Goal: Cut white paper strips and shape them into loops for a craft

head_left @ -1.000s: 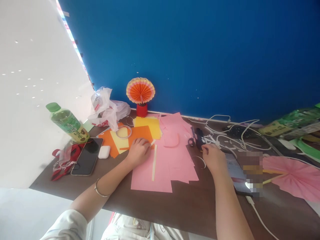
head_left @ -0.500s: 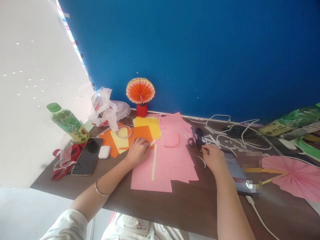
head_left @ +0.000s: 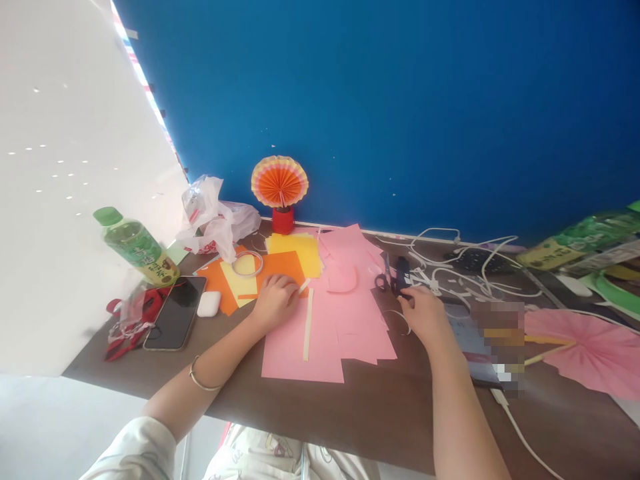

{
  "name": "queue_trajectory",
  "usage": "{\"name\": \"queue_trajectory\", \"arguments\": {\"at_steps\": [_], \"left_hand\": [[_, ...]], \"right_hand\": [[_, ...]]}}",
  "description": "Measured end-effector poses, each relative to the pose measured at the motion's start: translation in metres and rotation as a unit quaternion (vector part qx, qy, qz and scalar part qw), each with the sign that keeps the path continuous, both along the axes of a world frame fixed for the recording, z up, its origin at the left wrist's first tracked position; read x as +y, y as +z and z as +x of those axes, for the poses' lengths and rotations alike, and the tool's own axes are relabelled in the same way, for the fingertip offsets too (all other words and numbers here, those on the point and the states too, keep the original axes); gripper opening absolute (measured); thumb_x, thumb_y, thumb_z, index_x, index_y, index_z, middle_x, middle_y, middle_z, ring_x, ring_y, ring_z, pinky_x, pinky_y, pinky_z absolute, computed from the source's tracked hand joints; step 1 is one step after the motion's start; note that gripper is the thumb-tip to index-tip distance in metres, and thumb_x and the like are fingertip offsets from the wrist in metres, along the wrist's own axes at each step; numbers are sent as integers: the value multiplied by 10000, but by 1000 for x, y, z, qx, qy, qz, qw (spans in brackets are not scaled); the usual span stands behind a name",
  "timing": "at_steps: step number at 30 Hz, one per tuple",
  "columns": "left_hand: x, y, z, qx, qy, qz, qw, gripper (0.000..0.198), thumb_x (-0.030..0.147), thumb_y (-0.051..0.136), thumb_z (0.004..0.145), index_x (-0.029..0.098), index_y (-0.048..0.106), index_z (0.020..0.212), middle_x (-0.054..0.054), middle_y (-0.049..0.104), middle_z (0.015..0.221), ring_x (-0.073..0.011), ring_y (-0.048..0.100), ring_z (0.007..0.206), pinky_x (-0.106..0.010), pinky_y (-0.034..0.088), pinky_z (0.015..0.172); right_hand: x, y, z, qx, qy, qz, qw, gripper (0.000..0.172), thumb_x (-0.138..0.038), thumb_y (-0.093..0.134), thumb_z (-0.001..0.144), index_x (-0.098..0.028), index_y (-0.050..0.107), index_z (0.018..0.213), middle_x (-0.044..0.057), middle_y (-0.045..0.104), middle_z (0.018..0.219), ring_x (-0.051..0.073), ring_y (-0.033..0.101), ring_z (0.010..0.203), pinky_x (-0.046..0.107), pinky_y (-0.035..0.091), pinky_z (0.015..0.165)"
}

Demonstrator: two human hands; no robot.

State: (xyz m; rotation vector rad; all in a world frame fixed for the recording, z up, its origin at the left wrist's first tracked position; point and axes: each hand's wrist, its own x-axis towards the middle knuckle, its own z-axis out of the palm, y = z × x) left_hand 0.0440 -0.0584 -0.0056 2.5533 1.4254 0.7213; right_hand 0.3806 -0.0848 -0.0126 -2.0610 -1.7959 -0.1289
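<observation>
On the orange sheet (head_left: 280, 263) and pink sheets (head_left: 360, 320) rests my left hand (head_left: 275, 303), its fingers curled, a short pale strip (head_left: 304, 287) sticking out by the fingertips. A long cream strip (head_left: 308, 327) lies on the pink paper beside it. My right hand (head_left: 423, 310) is at the right of the papers, thumb and index finger slightly apart, close to dark-handled scissors (head_left: 383, 280) and a black object (head_left: 403, 272) whose kind is unclear. Nothing shows between those fingertips. A thin curved white strip (head_left: 403, 320) lies by the right thumb.
A folded paper fan (head_left: 280, 183) stands in a red holder by the wall. Left are a green-capped bottle (head_left: 137, 247), a phone (head_left: 177, 313) and a white case (head_left: 209, 304). At right lie tangled white cables (head_left: 493, 287), a tablet (head_left: 470, 347) and a pink pleated fan (head_left: 590, 353).
My right hand has shifted slightly left and up, and its thumb and index finger look a little further apart. My left hand stays in place on the papers.
</observation>
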Motion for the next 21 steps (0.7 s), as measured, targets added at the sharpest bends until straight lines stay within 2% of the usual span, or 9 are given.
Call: {"name": "queue_trajectory", "arguments": {"at_steps": [11, 13, 17, 19, 21], "left_hand": [[4, 5, -5, -11, 27, 4, 1000, 216, 175, 438, 817, 205, 647, 857, -49, 637, 956, -206, 538, 912, -356, 381, 809], [10, 7, -12, 1, 58, 21, 998, 222, 174, 440, 807, 200, 643, 892, -57, 639, 962, -216, 541, 913, -369, 379, 817], [24, 8, -30, 56, 185, 56, 980, 282, 169, 432, 792, 156, 617, 1005, -112, 607, 1060, -284, 505, 1013, -421, 364, 853], [30, 5, -37, 89, 229, 37, 969, 291, 166, 423, 792, 114, 613, 1007, -150, 594, 1057, -307, 496, 1031, -424, 372, 853], [33, 2, -41, 110, 240, -4, 964, 280, 192, 404, 817, 97, 625, 961, -168, 595, 1019, -307, 512, 1006, -405, 401, 812]], "right_hand": [[2, -6, -2, -30, -8, 23, 999, 244, -258, 476, 720, -132, 645, 844, 109, 629, 850, 205, 585, 653, 353, 460, 676], [2, -4, -3, -30, -9, 21, 999, 252, -259, 472, 726, -129, 648, 850, 107, 639, 819, 211, 593, 659, 346, 459, 677], [0, 3, -6, -8, -16, -10, 1000, 247, -257, 488, 725, -134, 654, 859, 88, 659, 714, 223, 611, 654, 329, 453, 659], [-2, 8, -7, 11, -24, -20, 999, 231, -260, 489, 731, -149, 656, 844, 82, 669, 691, 229, 621, 656, 323, 449, 647], [-3, 11, -6, 39, -31, -22, 999, 219, -259, 470, 748, -166, 653, 824, 73, 678, 677, 229, 633, 665, 312, 446, 634]]}}
